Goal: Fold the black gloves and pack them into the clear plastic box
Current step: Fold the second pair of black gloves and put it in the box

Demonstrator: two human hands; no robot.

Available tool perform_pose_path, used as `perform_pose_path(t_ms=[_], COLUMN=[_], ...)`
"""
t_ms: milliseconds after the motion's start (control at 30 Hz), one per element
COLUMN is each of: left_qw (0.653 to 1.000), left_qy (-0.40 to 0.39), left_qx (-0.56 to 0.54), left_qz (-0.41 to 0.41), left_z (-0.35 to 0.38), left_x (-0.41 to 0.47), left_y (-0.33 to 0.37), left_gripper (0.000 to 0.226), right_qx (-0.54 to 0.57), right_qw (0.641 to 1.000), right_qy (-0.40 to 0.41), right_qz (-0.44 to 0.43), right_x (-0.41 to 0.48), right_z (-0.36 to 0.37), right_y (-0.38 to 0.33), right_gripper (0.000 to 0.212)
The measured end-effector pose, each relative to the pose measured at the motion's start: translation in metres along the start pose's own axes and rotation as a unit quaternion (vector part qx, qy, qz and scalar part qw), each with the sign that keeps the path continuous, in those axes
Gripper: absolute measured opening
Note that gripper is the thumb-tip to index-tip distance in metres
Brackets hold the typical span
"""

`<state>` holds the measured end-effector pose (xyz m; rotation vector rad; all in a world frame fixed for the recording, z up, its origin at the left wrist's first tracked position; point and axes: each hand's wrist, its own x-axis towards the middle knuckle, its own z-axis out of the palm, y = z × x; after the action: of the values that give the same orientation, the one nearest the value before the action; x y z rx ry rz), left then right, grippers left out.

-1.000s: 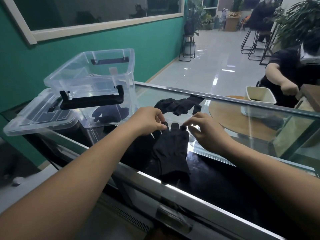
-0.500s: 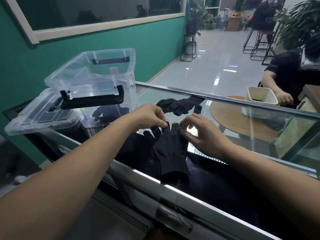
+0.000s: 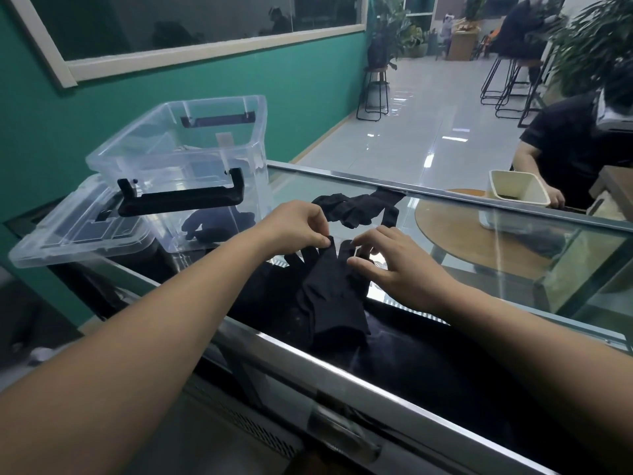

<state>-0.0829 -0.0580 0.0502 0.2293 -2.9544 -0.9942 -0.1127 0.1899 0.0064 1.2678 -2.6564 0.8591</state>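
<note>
Now: squaring finger ends of black glove (image 3: pixel 332 296), flat on glass counter (image 3: pixel 479 255), pre-fold.
L hand (image 3: pixel 294 228): pinching 1 fingertip.
R hand (image 3: pixel 394 265): pinching fingers beside it.
Box: clear plastic box (image 3: pixel 255 132), my left, open.
Next: fold tips to cuff, keep edges even.

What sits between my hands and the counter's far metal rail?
A loose heap of black gloves, on the glass beyond the left hand and right hand, running up to the far rail; head view.
</note>
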Motion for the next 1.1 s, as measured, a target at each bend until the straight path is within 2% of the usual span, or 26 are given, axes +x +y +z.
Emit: perform_pose_path(t_ms=[133,267,400,500,600,967,1100], left_qw=[1.0,0.99,0.983,0.977,0.966,0.932,0.929], left_qy=[0.015,0.082,0.066,0.045,0.048,0.035,0.045], left_qx=[-0.002,0.029,0.008,-0.005,0.047,0.169,0.181], left_qz=[0.024,0.107,0.172,0.209,0.251,0.318,0.32], left_z=[0.003,0.007,0.007,0.003,0.0,0.003,0.004], left_x=[-0.003,-0.028,-0.069,-0.093,-0.106,-0.11,-0.112], left_y=[-0.002,0.001,-0.004,-0.016,-0.03,-0.027,-0.027], left_gripper=[0.024,0.023,0.015,0.021,0.027,0.008,0.006], right_qx=[0.001,0.006,0.011,0.011,0.013,0.029,0.027], right_qw=[1.0,1.0,1.0,1.0,1.0,0.999,0.999], right_qy=[0.003,-0.001,0.008,0.002,-0.002,0.012,0.014], right_qz=[-0.004,0.002,0.01,0.01,0.009,0.007,0.008], right_x=[-0.001,0.0,0.001,0.002,0.002,0.001,0.001], right_z=[-0.001,0.0,0.001,0.001,0.001,0.001,-0.001], right_y=[0.0,0.0,0.001,0.002,0.003,0.004,0.003], right_gripper=[0.042,0.032,0.021,0.021,0.021,0.02,0.02])
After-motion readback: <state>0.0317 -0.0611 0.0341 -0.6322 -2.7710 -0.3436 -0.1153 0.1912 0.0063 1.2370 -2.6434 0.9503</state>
